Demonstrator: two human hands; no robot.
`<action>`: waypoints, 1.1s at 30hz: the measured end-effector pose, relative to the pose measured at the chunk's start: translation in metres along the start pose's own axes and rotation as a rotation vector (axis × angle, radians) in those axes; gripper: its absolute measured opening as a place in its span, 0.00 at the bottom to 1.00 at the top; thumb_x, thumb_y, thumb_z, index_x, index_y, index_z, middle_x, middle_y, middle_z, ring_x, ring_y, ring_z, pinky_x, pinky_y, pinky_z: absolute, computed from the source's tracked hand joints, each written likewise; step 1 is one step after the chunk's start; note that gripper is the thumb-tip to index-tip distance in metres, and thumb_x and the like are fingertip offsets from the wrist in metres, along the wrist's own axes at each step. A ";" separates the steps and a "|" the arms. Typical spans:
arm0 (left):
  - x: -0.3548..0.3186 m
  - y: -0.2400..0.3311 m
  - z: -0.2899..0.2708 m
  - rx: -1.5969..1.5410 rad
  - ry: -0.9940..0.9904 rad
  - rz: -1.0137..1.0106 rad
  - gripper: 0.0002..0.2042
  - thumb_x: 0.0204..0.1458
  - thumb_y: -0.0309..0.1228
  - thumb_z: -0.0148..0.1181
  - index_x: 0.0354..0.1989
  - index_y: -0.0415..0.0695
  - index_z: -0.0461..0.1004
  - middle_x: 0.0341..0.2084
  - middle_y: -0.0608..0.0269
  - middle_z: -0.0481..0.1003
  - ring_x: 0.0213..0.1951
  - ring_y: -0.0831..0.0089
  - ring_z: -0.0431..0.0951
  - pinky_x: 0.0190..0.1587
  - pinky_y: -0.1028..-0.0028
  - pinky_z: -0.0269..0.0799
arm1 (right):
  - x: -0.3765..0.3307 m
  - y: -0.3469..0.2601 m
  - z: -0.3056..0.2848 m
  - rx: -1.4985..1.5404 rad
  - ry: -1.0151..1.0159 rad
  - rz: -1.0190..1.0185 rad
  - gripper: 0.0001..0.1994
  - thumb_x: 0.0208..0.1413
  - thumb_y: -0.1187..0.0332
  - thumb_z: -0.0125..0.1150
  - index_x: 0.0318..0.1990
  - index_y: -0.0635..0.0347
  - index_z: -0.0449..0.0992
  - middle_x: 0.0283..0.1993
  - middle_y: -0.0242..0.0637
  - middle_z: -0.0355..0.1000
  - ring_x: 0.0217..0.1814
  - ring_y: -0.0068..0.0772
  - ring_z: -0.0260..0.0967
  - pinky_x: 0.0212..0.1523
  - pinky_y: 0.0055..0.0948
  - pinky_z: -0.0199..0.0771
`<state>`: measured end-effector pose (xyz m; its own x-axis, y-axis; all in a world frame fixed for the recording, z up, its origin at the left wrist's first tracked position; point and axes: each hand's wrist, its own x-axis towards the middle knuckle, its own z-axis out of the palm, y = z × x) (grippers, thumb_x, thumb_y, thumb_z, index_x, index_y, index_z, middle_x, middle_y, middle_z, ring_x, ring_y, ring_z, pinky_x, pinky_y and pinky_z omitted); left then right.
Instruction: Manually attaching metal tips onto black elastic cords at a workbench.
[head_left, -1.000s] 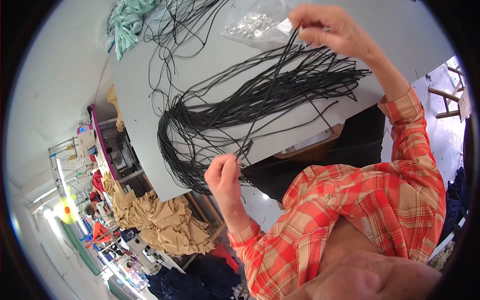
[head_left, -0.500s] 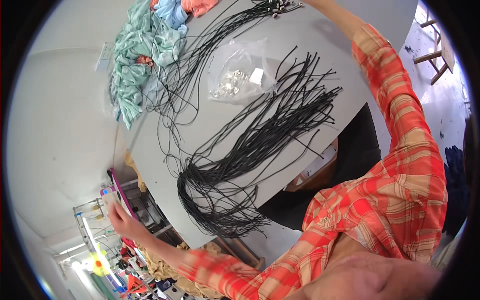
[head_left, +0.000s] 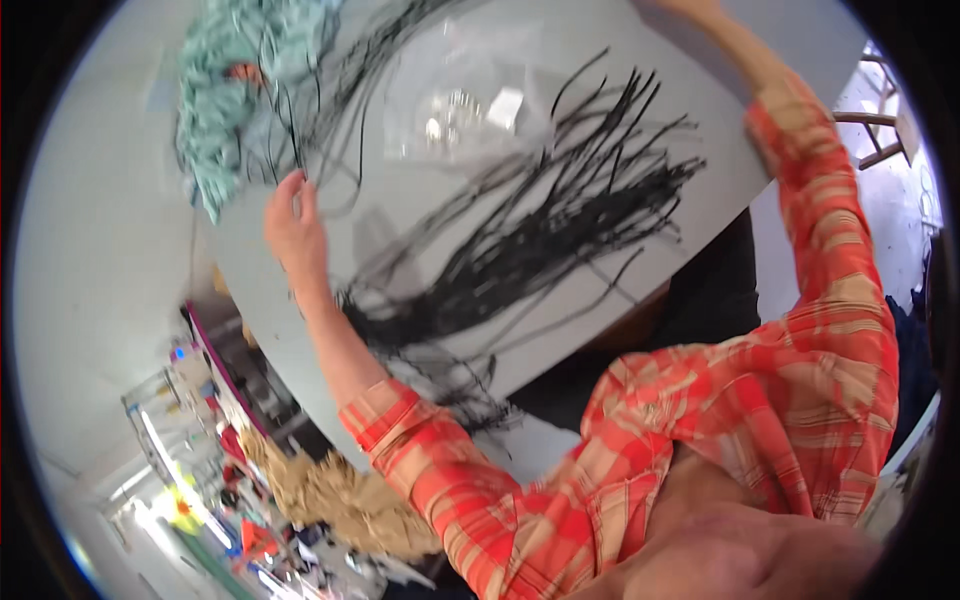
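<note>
My left hand [head_left: 293, 225] is over the far left of the grey table, its thumb and fingertips closed on dark strands of black cord [head_left: 297, 140]. These strands belong to a loose bunch that runs up to the far edge of the view. My right hand [head_left: 690, 8] is cut off at the top edge, so its fingers are hidden. Between the hands lies a clear plastic bag [head_left: 405, 130] with small shiny metal pieces [head_left: 452, 118] and a white tag [head_left: 505, 110]. Nearer me is a thick bundle of black cords [head_left: 540, 245], blurred and folded at its left end.
Crumpled mint-green cloth [head_left: 225, 95] lies at the table's far left. Tan fabric [head_left: 330, 490] is heaped beyond the left edge. A wooden stool [head_left: 885, 125] stands on the floor at right. Lights and workshop equipment show at lower left.
My left hand has swung up from beyond the table's left edge to the loose cords. The view has shifted, and the far end of the cords with its metal pieces has left the picture.
</note>
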<state>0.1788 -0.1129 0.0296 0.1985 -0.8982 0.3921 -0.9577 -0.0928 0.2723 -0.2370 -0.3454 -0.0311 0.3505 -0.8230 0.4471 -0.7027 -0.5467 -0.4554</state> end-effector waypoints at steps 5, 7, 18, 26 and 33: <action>-0.089 0.060 0.021 -0.124 -0.189 -0.069 0.07 0.50 0.31 0.56 0.34 0.41 0.74 0.28 0.57 0.73 0.35 0.61 0.72 0.40 0.68 0.66 | -0.068 -0.057 0.009 0.621 0.044 -0.881 0.09 0.51 0.67 0.53 0.29 0.63 0.72 0.24 0.46 0.71 0.27 0.39 0.71 0.30 0.34 0.69; -0.117 0.064 0.028 -0.071 -0.176 -0.018 0.07 0.49 0.29 0.56 0.35 0.42 0.73 0.32 0.58 0.72 0.37 0.60 0.70 0.43 0.65 0.64 | -0.097 -0.090 0.012 0.115 -0.275 -0.598 0.08 0.48 0.71 0.57 0.36 0.59 0.68 0.28 0.34 0.68 0.30 0.38 0.67 0.30 0.32 0.66; -0.132 0.141 0.039 -0.360 -0.104 0.117 0.09 0.46 0.25 0.57 0.37 0.42 0.72 0.35 0.57 0.71 0.39 0.59 0.69 0.42 0.66 0.66 | -0.105 -0.103 0.001 0.030 -0.383 -0.503 0.06 0.44 0.71 0.58 0.31 0.59 0.70 0.26 0.37 0.69 0.29 0.43 0.68 0.29 0.36 0.66; -0.123 0.203 0.039 -0.562 -0.233 0.042 0.10 0.48 0.23 0.55 0.40 0.41 0.70 0.27 0.57 0.72 0.31 0.59 0.69 0.35 0.65 0.65 | -0.119 -0.147 -0.046 0.846 -0.782 -0.200 0.04 0.47 0.73 0.55 0.30 0.62 0.70 0.20 0.29 0.65 0.22 0.20 0.59 0.24 0.21 0.60; -0.140 0.197 0.041 -0.724 -0.179 -0.114 0.05 0.54 0.27 0.51 0.36 0.40 0.70 0.21 0.61 0.72 0.22 0.70 0.71 0.25 0.74 0.66 | -0.117 -0.137 -0.036 0.901 -0.874 -0.127 0.04 0.48 0.72 0.55 0.29 0.64 0.68 0.22 0.29 0.65 0.24 0.16 0.59 0.24 0.19 0.59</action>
<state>-0.0460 -0.0232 -0.0080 0.1921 -0.9619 0.1947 -0.5444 0.0606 0.8366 -0.2040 -0.1692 0.0063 0.9179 -0.3960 0.0255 -0.0843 -0.2574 -0.9626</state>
